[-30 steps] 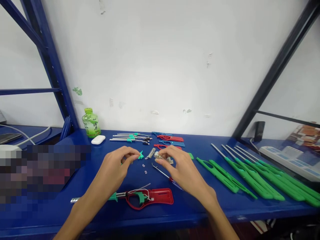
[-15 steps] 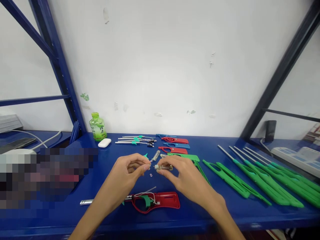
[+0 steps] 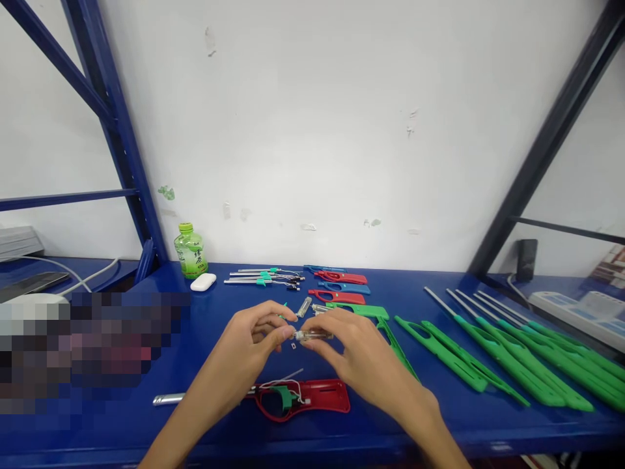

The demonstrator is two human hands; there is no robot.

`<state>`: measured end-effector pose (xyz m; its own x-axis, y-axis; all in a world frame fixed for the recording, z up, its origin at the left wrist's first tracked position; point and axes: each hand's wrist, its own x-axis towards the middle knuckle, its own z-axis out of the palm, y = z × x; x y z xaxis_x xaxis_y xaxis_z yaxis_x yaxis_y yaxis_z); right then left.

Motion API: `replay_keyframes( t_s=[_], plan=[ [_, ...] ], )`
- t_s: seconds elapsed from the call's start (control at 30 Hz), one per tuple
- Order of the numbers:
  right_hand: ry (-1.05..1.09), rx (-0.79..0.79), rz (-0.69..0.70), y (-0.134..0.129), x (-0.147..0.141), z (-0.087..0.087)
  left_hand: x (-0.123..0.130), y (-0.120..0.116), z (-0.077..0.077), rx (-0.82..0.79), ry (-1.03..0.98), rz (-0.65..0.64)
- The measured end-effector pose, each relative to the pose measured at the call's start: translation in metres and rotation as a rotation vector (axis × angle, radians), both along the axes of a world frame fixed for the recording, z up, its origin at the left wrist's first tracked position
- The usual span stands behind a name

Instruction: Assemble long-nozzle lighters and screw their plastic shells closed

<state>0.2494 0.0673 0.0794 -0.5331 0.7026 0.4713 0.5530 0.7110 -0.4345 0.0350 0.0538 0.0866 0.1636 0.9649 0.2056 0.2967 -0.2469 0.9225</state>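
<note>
Between thumb and fingers, my right hand (image 3: 349,335) grips a small clear cartridge (image 3: 315,335) lying nearly level, its metal end pointing left. The thumb and forefinger of my left hand (image 3: 261,332) are closed at that metal end; whatever they pinch is too small to make out. Just below the fingertips a tiny pale part (image 3: 293,346) lies on the blue table (image 3: 219,433). Another clear cartridge (image 3: 304,307) rests behind my hands. Nearer the front edge is a red half shell (image 3: 327,395) with a green trigger (image 3: 283,398), white wire and a metal tube (image 3: 168,398).
Metal rods with green parts (image 3: 263,281) lie at the back, beside red and blue handles (image 3: 346,286). Green handles (image 3: 517,365) spread over the right side. A green bottle (image 3: 190,251) and white case (image 3: 203,282) stand back left. Power strips (image 3: 581,316) are far right.
My right hand has brought the cartridge left and slightly down, so its metal end now meets my left fingertips. The gap between them has closed.
</note>
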Motion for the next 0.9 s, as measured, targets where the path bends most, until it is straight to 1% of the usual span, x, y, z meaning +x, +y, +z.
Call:
replay_keyframes(
  t_s=[0.1,0.27,0.33,0.5,0.9],
  plan=[
    [-0.011,0.012,0.001,-0.001,0.000,0.001,-0.001,-0.001,0.001,-0.010,-0.015,0.002],
    [0.051,0.000,0.006,-0.002,0.007,0.005,-0.002,-0.002,0.002,-0.019,-0.024,0.012],
    [0.043,0.008,0.004,-0.002,0.008,0.006,-0.001,-0.002,0.001,-0.030,-0.027,0.001],
    [0.006,0.015,0.013,-0.001,0.007,0.006,0.000,-0.001,0.000,-0.042,-0.045,-0.019],
    [0.058,0.046,0.042,-0.001,0.010,0.007,0.000,-0.004,0.002,-0.059,-0.060,-0.027]
  ],
)
